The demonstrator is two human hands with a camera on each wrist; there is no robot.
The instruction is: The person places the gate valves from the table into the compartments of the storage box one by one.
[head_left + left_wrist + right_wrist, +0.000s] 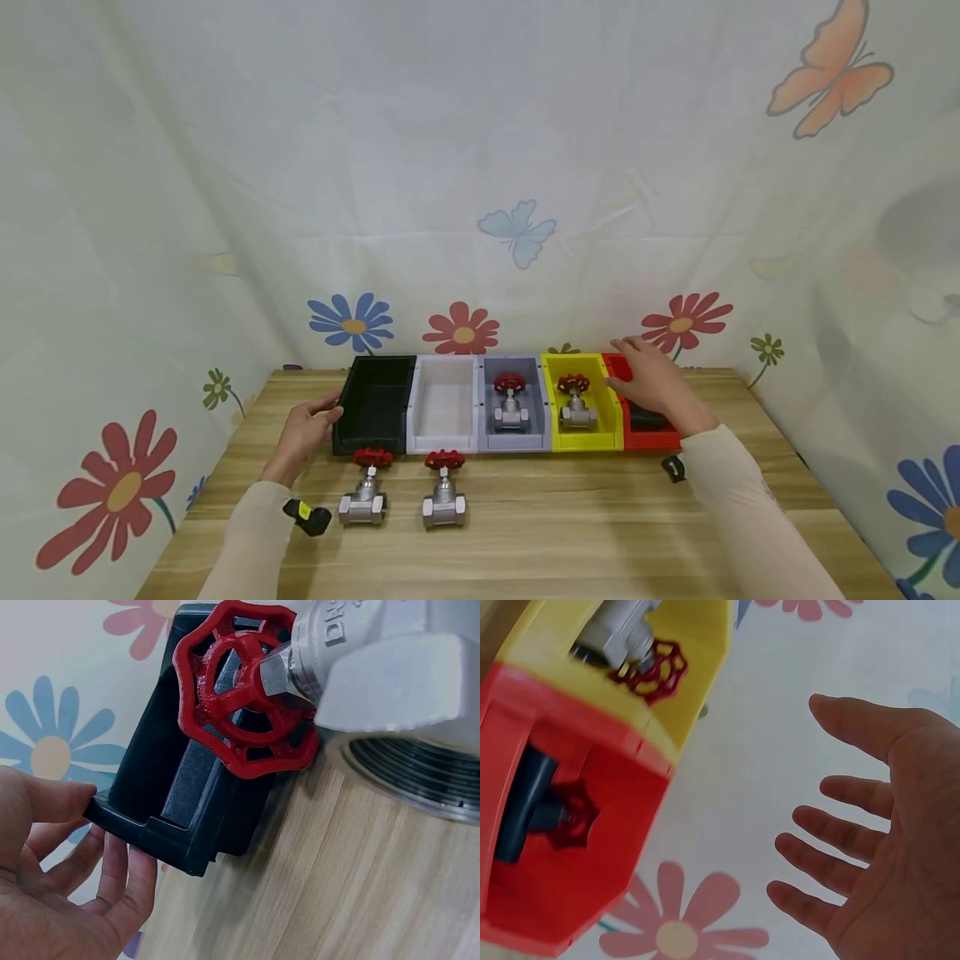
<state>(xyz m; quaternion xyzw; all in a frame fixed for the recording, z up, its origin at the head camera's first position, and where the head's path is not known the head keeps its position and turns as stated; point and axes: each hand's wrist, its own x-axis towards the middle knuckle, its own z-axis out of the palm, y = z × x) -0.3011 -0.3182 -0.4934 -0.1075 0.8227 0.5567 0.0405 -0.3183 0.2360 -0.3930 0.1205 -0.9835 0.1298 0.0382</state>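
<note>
My left hand (pixel 300 435) is at the left side of the black bin (pixel 375 408). In the left wrist view its thumb lies on the rim and its fingers curl against the outer wall, pinching the black bin (pixel 139 829). My right hand (pixel 652 383) is over the red bin (pixel 617 364), fingers spread. From the right wrist, this hand (pixel 900 840) appears apart from the red bin (pixel 622 855) and holds nothing. Inside that bin lies a dark valve (pixel 521 806) with a red handwheel. Two metal gate valves (pixel 363 504) (pixel 444 507) with red handwheels stand before the black and white bins.
Between the black and red bins, the row has a white bin (pixel 444 408), a grey-lilac bin (pixel 491 375) and a yellow bin (pixel 611 417). One metal valve (pixel 511 414) sits in the grey-lilac bin, another valve (pixel 577 414) in the yellow. A flowered curtain (pixel 420 275) hangs behind.
</note>
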